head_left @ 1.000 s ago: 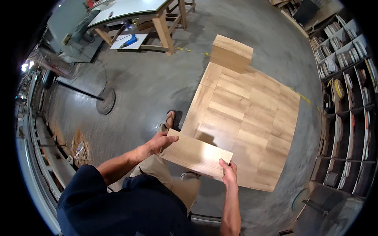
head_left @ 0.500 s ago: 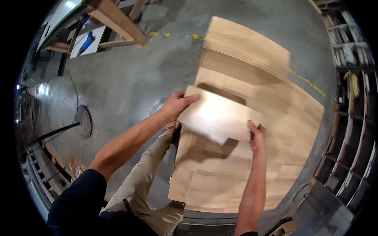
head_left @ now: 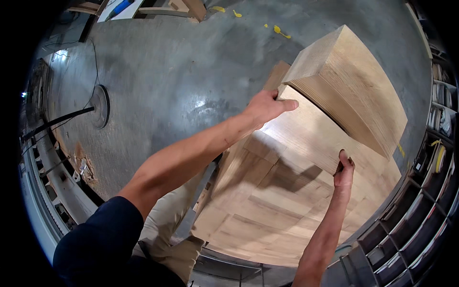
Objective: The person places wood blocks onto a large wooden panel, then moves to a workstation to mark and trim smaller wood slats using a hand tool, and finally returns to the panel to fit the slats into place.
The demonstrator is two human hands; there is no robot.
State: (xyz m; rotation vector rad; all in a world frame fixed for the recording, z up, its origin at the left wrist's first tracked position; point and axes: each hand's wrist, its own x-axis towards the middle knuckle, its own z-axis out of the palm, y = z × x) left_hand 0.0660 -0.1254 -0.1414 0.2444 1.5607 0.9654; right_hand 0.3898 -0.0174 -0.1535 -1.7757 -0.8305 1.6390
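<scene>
I'm holding one pale wooden board [head_left: 306, 126], tilted, just beside the stack and above the wood-patterned surface [head_left: 239, 227]; the shadow toward seven o'clock makes me judge it's raised. My left hand [head_left: 270, 106] grips its ten o'clock corner, thumb on top, fingers tucked beneath. My right hand [head_left: 345, 171] holds the end toward half past four, thumb upright and fingers curled at the edge, mostly hidden.

Toward half past one stands one stack [head_left: 366, 91] of similar boards, with a dark gap between it and mine. As for progress, I'd judge the stack well built up and this one board still in hand, neither on the stack nor let go. How many others are left, I can't tell; the stack's layers are too fine to count.

Underneath is one broad surface in a patchwork of wood tones, its pieces too blended to number. Farther out on the grey floor [head_left: 158, 67], I count four yellow marks [head_left: 281, 32] around eleven and twelve o'clock, one round black stand base [head_left: 100, 107] at nine, one blue tool [head_left: 120, 8] at ten, and one shelving unit [head_left: 413, 227] toward four, its compartments partly cut off.
</scene>
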